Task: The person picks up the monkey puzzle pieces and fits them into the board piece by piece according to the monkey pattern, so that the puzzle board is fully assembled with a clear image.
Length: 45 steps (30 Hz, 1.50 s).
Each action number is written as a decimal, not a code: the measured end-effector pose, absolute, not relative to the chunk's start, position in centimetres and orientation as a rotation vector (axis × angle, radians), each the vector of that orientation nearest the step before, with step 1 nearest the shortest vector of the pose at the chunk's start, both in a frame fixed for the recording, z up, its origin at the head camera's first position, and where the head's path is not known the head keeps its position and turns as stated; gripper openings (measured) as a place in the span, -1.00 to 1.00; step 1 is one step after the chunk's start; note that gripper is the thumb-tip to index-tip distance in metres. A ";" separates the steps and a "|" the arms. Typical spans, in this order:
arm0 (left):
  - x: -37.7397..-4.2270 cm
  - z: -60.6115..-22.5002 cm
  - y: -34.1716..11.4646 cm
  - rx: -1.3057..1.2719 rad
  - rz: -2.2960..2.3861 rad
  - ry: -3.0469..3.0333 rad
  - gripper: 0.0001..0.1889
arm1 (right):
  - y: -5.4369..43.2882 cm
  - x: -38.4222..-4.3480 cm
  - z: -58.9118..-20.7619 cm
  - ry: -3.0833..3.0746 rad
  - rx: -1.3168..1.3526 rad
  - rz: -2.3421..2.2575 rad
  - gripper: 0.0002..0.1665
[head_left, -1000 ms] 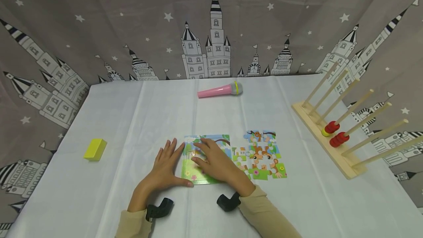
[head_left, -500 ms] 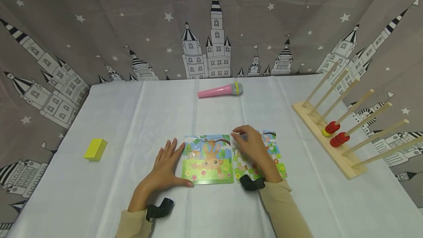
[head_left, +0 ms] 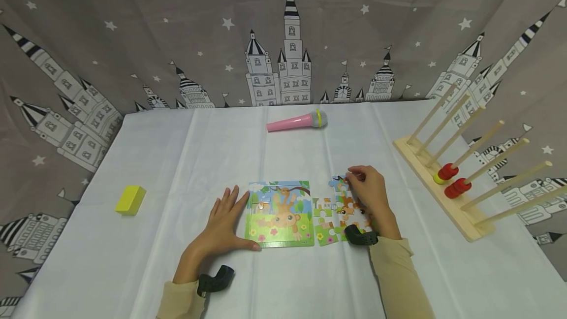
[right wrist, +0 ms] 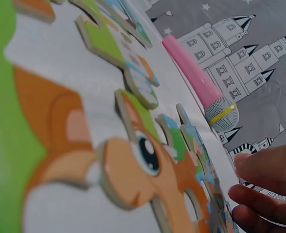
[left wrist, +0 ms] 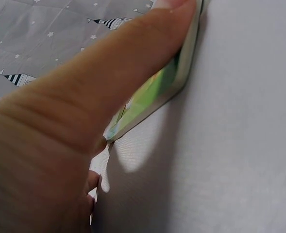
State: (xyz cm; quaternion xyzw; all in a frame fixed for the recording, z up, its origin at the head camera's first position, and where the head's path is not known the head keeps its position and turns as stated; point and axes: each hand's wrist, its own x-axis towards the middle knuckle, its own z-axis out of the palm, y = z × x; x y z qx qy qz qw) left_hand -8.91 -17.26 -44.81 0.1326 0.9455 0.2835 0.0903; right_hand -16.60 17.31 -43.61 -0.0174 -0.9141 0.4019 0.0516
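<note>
Pink microphone [head_left: 294, 122]: 1 | puzzle board [head_left: 281, 223]: 1 | left hand [head_left: 221, 229]: spread | right hand [head_left: 373, 195]: over jigsaw pieces [right wrist: 133, 174], pinch unclear

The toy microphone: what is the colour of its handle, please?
The handle is pink; it shows best in the right wrist view.

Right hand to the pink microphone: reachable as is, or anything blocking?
Likely yes: nothing stands between the right hand and the pink microphone, just tablecloth. The loose puzzle pieces lie flat, so shouldn't block it. Whether the hand grips a piece isn't clear.
</note>
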 end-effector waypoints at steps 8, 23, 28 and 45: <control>-9.0 -44.8 -17.2 0.403 0.851 2.823 0.30 | 17.5 -16.7 -43.9 -2.847 0.016 1.163 -0.64; -8.8 -44.7 -17.2 0.395 0.850 2.806 0.30 | 16.8 -15.8 -42.9 -3.032 0.059 0.930 -0.35; -8.8 -44.6 -17.2 0.394 0.852 2.808 0.30 | 16.6 -15.7 -43.0 -3.012 0.038 0.943 -0.36; -8.9 -44.8 -17.2 0.388 0.837 2.813 0.31 | 16.6 -16.0 -43.1 -2.836 0.122 1.201 -0.47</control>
